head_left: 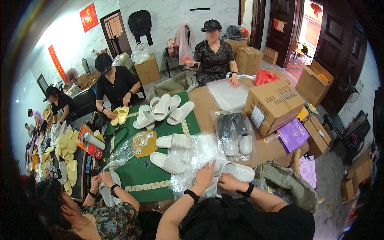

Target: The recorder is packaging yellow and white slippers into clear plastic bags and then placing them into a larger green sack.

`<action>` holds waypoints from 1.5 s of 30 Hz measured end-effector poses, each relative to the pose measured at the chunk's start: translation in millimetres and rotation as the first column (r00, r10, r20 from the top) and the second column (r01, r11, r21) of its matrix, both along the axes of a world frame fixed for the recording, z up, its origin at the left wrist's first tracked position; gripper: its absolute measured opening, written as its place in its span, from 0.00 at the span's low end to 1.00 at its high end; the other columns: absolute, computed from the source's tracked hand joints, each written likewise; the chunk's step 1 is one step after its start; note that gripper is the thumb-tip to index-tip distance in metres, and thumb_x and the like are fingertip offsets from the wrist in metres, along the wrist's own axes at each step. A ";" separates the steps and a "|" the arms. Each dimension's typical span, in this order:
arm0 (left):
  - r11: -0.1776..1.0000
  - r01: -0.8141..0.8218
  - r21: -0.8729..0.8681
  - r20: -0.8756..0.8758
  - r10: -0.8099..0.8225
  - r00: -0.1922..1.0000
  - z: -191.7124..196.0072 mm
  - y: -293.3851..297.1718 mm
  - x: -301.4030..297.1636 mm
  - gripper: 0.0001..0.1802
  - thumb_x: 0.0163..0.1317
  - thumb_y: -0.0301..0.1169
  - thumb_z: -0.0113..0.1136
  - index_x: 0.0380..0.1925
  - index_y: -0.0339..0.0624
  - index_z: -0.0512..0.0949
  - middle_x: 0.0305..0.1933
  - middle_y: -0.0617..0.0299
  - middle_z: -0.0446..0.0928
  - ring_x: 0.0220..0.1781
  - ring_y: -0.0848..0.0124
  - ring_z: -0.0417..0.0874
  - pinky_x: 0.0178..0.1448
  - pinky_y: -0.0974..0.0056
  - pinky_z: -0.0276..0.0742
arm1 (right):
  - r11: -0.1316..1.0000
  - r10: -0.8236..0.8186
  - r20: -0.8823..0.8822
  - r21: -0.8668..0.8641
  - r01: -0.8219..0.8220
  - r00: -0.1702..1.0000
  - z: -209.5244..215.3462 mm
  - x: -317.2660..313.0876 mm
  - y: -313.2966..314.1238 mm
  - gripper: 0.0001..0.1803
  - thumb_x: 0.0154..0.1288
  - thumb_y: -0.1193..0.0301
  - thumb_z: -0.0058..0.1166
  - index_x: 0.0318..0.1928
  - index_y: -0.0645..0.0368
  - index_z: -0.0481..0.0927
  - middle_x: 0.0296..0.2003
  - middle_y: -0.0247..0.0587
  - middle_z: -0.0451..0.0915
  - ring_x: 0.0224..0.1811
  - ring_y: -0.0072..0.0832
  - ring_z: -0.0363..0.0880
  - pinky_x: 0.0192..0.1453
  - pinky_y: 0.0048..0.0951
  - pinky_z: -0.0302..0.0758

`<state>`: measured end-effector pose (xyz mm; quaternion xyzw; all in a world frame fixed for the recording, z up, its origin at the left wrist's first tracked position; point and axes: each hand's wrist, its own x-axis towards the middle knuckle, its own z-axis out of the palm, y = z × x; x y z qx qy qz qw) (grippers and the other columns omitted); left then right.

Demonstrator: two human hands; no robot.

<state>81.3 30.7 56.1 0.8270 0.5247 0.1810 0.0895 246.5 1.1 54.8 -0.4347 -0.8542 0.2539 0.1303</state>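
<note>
Head: ribbed slippers [239, 171], crinkled plastic [203, 146]

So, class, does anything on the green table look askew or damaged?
The heaped white open-toed slippers toward the far edge of the green rectangular tabletop look askew: they overlap at different angles. I see no clear damage.

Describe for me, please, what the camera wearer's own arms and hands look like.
The left hand and right hand wear no gloves, and both forearms are bare. A black wristband circles each wrist. A black sleeve covers the right upper arm.
</note>
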 end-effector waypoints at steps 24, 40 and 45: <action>0.950 -0.154 -0.270 -0.080 0.138 0.987 27.1 51.5 14.1 0.33 0.60 0.54 0.37 0.20 0.36 0.79 0.23 0.46 0.77 0.26 0.53 0.80 0.31 0.54 0.75 | 0.984 0.180 -0.049 0.023 -0.179 0.983 38.5 29.6 7.6 0.13 0.47 0.64 0.51 0.19 0.62 0.72 0.19 0.47 0.69 0.27 0.42 0.70 0.33 0.39 0.66; 0.912 -0.278 -0.303 0.044 0.304 0.952 25.7 69.1 -1.1 0.29 0.57 0.54 0.43 0.23 0.38 0.80 0.26 0.46 0.77 0.31 0.51 0.79 0.36 0.52 0.74 | 0.962 0.267 0.061 0.051 -0.270 0.962 60.1 3.3 10.5 0.10 0.47 0.65 0.50 0.21 0.59 0.75 0.26 0.43 0.70 0.36 0.40 0.71 0.44 0.40 0.64; 0.965 -0.130 -0.229 0.140 0.165 0.976 31.7 59.8 2.8 0.20 0.58 0.46 0.44 0.27 0.44 0.79 0.26 0.47 0.77 0.30 0.50 0.78 0.34 0.52 0.73 | 0.972 0.220 0.077 0.061 -0.225 0.972 38.8 1.9 11.3 0.10 0.47 0.65 0.49 0.22 0.59 0.76 0.26 0.44 0.72 0.36 0.41 0.72 0.44 0.41 0.64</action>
